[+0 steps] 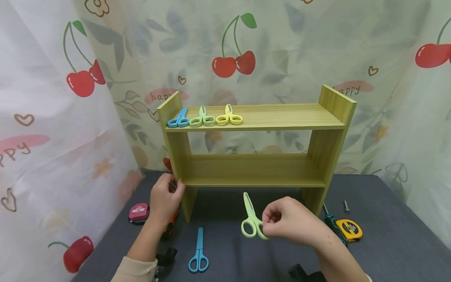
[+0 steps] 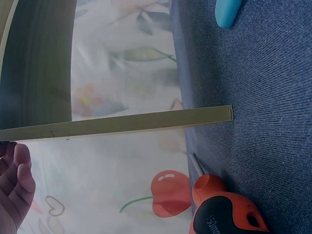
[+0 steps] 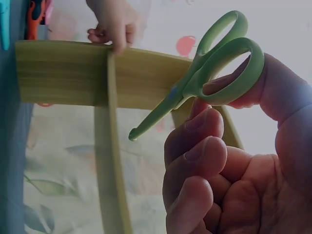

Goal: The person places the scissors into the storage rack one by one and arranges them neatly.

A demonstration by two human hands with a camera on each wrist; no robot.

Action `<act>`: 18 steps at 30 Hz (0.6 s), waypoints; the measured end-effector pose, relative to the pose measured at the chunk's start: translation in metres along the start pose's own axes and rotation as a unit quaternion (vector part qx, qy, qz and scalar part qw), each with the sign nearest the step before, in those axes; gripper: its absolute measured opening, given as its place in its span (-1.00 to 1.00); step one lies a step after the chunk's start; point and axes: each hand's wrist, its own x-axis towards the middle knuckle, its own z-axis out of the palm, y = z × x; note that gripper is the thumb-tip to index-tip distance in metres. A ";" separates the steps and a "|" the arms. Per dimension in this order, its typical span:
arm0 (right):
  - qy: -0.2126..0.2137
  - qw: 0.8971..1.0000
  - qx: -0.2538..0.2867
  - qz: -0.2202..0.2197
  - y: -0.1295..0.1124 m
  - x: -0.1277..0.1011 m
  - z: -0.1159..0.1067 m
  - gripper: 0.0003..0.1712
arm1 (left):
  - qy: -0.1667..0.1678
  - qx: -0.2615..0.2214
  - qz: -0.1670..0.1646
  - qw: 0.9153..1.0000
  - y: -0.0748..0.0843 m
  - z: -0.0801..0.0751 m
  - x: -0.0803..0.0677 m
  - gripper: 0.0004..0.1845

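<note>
1. Your right hand (image 1: 292,221) has the green scissors (image 1: 251,219) pinched by the handle loops, thumb through one ring in the right wrist view, the other fingers curled underneath. The scissors sit just in front of the wooden shelf (image 1: 253,117), low over the grey table (image 1: 380,243), closed blades pointing away toward the shelf.
2. Your left hand (image 1: 165,199) is up against the shelf's left leg, fingers curled round its front edge at the lower board.
3. Blue scissors (image 1: 199,252) lie flat on the table between your two arms, blades pointing away from you.
4. Top board of the shelf has three pairs lined up at its left end: blue pair (image 1: 178,119), green pair (image 1: 202,118), yellow pair (image 1: 229,117).
5. An orange-handled tool (image 2: 222,209) lies under your left wrist, with a pink tape measure (image 1: 138,212) just left of it.
6. Over on the right you've got a yellow tape measure (image 1: 349,229), a green screwdriver (image 1: 332,223) touching it, and a small bolt (image 1: 347,206) nearby.
</note>
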 end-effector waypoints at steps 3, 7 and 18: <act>0.008 1.000 0.002 -0.002 -0.002 -0.006 -0.005 -0.92 | 0.001 -0.002 0.000 1.000 0.000 0.000 0.000 -0.91; 0.024 1.000 -0.005 -0.010 -0.006 -0.014 -0.011 -0.91 | 0.000 0.000 -0.001 1.000 0.000 0.000 0.000 -0.91; 0.068 0.998 -0.001 -0.007 -0.010 -0.036 -0.028 -0.91 | 0.003 0.001 0.004 1.000 0.000 0.000 0.000 -0.91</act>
